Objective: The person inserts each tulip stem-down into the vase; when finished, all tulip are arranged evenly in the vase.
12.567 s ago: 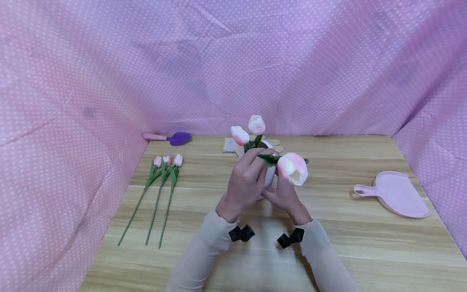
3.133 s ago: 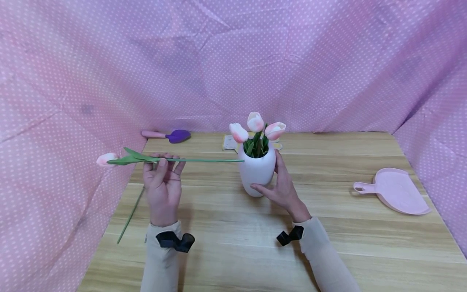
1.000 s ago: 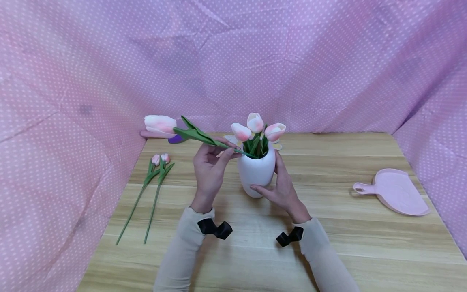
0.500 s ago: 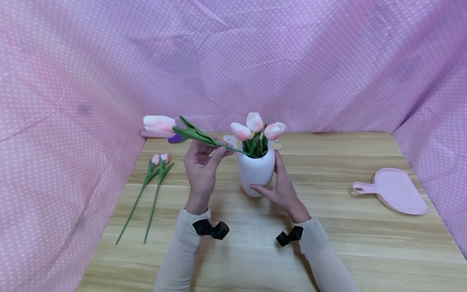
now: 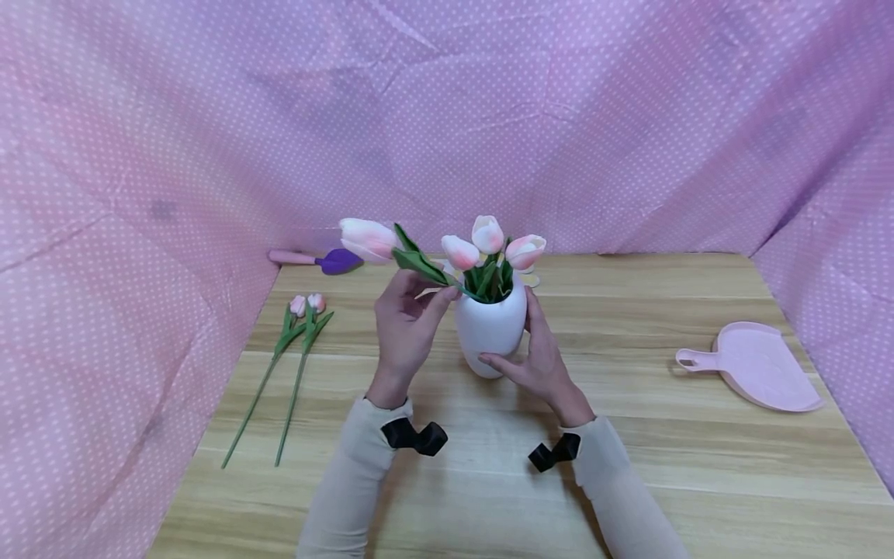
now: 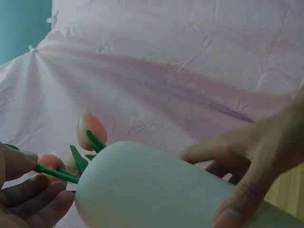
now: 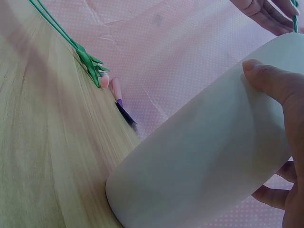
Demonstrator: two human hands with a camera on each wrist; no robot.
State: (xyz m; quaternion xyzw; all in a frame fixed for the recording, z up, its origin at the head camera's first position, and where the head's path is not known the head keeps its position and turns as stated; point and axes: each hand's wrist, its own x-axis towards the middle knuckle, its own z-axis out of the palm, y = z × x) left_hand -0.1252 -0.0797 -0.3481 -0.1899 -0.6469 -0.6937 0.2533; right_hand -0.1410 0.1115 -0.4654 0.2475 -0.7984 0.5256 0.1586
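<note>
Tulip in the left hand leans left of the white vase, its stem pinched between thumb and fingers and slanting into the vase's mouth. The right hand grips the vase's side — thumb in front, fingers behind — beside three upright tulips. Two more tulips lie on the wooden table, near a purple trowel.

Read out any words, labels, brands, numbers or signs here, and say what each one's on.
No readable text anywhere.
White vase: no lettering visible.
Pink dustpan: faint surface marks, too unclear to read.
Yellow-and-white item behind the vase: mostly hidden, nothing legible.
</note>
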